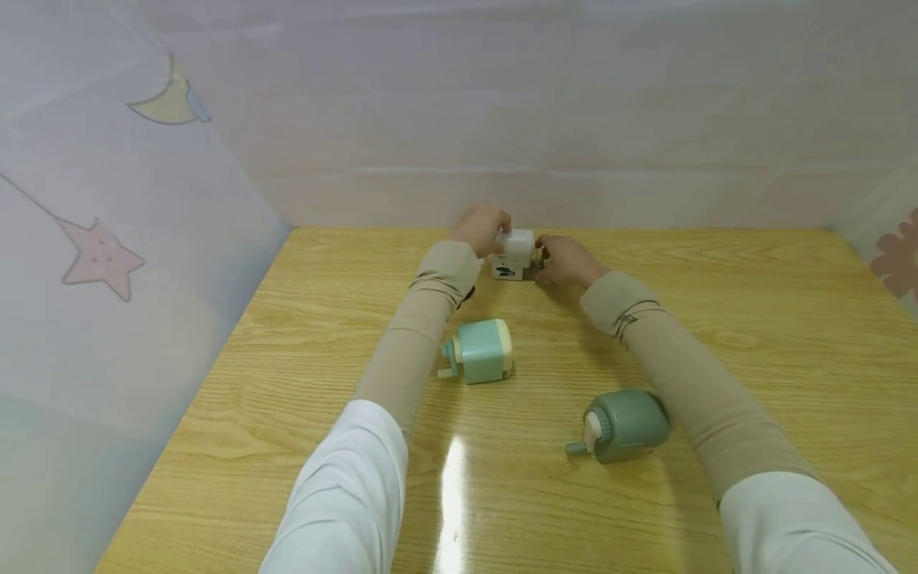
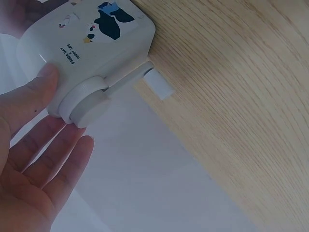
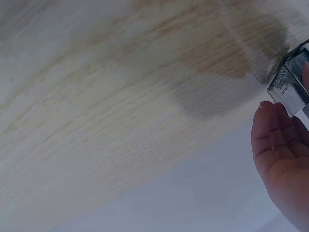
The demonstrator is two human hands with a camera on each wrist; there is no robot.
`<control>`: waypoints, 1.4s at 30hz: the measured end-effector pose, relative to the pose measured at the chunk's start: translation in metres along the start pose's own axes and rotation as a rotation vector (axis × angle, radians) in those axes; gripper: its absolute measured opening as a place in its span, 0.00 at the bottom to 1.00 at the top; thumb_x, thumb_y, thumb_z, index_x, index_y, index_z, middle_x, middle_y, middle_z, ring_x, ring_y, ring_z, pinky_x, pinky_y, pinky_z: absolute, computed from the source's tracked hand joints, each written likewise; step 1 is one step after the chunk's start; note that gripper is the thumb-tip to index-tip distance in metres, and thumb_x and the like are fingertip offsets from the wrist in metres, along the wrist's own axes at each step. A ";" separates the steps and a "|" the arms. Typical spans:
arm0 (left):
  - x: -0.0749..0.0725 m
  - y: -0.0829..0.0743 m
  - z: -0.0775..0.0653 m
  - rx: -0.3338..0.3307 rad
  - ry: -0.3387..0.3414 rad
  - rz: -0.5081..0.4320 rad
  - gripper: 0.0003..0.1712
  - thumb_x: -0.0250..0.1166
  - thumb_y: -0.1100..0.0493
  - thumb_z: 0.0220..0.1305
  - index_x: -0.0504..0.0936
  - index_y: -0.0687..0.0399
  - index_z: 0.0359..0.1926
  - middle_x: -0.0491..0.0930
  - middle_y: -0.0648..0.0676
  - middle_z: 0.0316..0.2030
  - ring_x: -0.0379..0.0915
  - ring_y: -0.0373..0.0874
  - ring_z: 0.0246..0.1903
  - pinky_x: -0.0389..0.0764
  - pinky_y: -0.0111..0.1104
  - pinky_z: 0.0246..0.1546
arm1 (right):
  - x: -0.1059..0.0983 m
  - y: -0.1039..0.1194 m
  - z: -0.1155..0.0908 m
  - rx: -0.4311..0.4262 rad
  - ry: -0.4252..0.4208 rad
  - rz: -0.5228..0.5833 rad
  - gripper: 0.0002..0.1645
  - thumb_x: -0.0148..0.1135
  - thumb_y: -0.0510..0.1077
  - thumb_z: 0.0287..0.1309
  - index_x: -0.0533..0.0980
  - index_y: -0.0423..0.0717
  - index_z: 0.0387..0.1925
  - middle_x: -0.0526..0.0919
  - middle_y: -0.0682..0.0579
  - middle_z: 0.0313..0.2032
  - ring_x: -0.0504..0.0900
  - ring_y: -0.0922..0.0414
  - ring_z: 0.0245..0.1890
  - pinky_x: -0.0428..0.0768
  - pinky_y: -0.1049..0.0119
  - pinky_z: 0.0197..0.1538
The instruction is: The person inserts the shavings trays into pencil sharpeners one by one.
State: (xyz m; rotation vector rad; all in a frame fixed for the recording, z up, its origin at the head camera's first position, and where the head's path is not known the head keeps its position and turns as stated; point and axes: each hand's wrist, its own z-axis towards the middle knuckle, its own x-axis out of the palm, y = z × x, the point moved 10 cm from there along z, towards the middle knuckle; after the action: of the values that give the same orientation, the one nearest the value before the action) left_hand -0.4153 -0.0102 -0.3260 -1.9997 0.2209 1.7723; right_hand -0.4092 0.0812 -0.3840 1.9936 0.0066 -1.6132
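Note:
A white crank pencil sharpener (image 1: pixel 515 253) with a panda print stands near the table's back edge. My left hand (image 1: pixel 482 229) grips it from the left, thumb on one face and fingers behind the crank end in the left wrist view. Its crank handle (image 2: pixel 159 84) sticks out toward the wood. At the sharpener's right end, my right hand (image 1: pixel 568 261) pinches a clear shavings drawer (image 3: pixel 287 90) with dark contents. The right wrist view cuts off most of the drawer and thumb, so how far it sits inside the body cannot be told.
A turquoise and cream crank sharpener (image 1: pixel 484 351) lies mid-table, near the left forearm. Closer to me, a dark green sharpener (image 1: pixel 629 426) lies beside the right forearm. A pale printed cloth (image 1: pixel 559 119) hangs behind the wooden table (image 1: pixel 301 383).

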 end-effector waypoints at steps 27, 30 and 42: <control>-0.002 -0.002 -0.003 -0.011 -0.003 -0.007 0.21 0.70 0.61 0.50 0.78 0.56 0.48 0.77 0.53 0.46 0.70 0.45 0.46 0.70 0.33 0.51 | 0.001 0.001 0.002 0.019 0.016 0.037 0.34 0.65 0.36 0.47 0.63 0.27 0.54 0.73 0.35 0.41 0.72 0.43 0.42 0.72 0.52 0.47; -0.003 -0.003 -0.005 -0.012 -0.002 -0.013 0.21 0.70 0.61 0.50 0.78 0.56 0.48 0.77 0.52 0.46 0.70 0.45 0.45 0.69 0.33 0.51 | 0.000 0.003 0.001 0.013 0.014 0.039 0.34 0.65 0.36 0.46 0.63 0.26 0.54 0.74 0.35 0.41 0.72 0.43 0.42 0.72 0.51 0.47; -0.003 -0.009 -0.003 -0.003 0.007 -0.003 0.22 0.70 0.60 0.50 0.78 0.56 0.48 0.76 0.52 0.48 0.70 0.44 0.46 0.70 0.31 0.51 | -0.004 0.006 -0.003 0.006 0.009 0.045 0.32 0.65 0.35 0.45 0.65 0.26 0.52 0.75 0.34 0.42 0.74 0.42 0.42 0.73 0.51 0.48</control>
State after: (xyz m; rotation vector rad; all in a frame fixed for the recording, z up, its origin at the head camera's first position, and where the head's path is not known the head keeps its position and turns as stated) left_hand -0.4092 -0.0046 -0.3212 -2.0072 0.2174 1.7645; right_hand -0.4052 0.0792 -0.3773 1.9916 -0.0401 -1.5774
